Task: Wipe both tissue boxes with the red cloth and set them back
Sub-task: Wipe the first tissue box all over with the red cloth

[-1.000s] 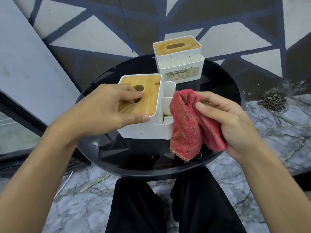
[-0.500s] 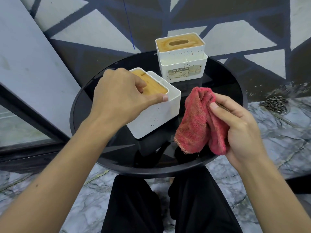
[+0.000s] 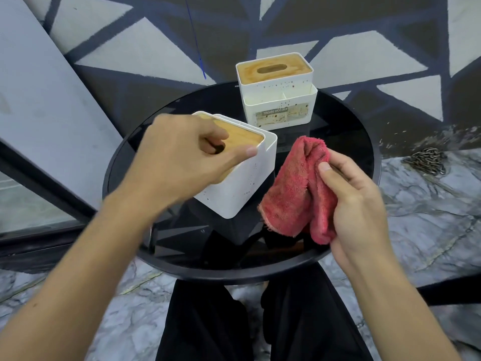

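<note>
Round black glass worktop (image 3: pixel 338 142) is standing before a triangle-painted wall, with a chain (image 3: pixel 426 162) lying on the marble floor. Left hand (image 3: pixel 182 157) is gripping the near tissue box (image 3: pixel 242 178) at the worktop's left, a finger hooked in its lid slot. Right hand (image 3: pixel 356 204) is pinching the bunched red cloth (image 3: pixel 294 191) just beside it. Far tissue box (image 3: pixel 278 100) is standing at the rear.

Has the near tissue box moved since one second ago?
Yes. The near tissue box has turned on the table: its pockets, earlier facing the red cloth, are hidden; the far tissue box stands unchanged.
</note>
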{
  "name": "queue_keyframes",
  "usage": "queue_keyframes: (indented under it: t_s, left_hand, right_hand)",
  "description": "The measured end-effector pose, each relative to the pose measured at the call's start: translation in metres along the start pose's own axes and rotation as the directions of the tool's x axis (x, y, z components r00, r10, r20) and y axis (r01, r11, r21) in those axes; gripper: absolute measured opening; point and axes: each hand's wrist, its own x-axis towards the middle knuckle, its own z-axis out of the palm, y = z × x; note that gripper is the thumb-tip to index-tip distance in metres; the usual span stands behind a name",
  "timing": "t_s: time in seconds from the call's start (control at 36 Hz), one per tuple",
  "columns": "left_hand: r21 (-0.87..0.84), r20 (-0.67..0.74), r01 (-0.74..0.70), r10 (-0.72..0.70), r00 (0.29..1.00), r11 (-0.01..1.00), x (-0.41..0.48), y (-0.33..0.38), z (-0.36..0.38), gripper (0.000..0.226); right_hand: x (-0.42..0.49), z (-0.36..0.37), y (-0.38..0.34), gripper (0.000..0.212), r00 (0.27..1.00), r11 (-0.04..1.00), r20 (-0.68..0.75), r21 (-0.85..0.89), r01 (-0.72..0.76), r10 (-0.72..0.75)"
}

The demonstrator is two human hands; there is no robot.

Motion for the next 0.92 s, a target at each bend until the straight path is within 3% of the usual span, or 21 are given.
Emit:
queue_keyframes:
  t_s: [0.08, 0.14, 0.36, 0.58, 0.92]
  left_hand:
    - [0.013, 0.199, -0.155, 0.149, 0.969, 0.988, -0.007, -0.029, -0.014, 0.065]
    - [-0.005, 0.252, -0.191, 0.186, 0.950, 0.982, -0.010, -0.042, -0.018, 0.067]
    - [0.013, 0.187, -0.226, 0.220, 0.958, 0.974, -0.018, -0.043, -0.009, 0.069]
    - [0.017, 0.089, -0.169, 0.167, 0.982, 0.985, -0.029, -0.035, 0.005, 0.069]
    - [-0.028, 0.103, -0.193, 0.195, 0.975, 0.981, -0.027, -0.041, 0.004, 0.064]
  right_hand:
    - [-0.002, 0.010, 0.004, 0.027, 0.999, 1.000, -0.049, -0.022, 0.020, -0.021]
    - [-0.003, 0.017, 0.009, 0.028, 0.998, 0.999, -0.052, -0.035, 0.022, -0.024]
    - [0.001, 0.046, 0.025, 0.028, 0.995, 0.999, -0.084, -0.032, 0.043, -0.045]
    - [-0.005, 0.069, 0.042, 0.031, 0.987, 0.991, -0.117, -0.087, 0.099, -0.109]
    - [-0.004, 0.090, 0.051, 0.036, 0.970, 0.973, -0.161, -0.172, 0.154, -0.182]
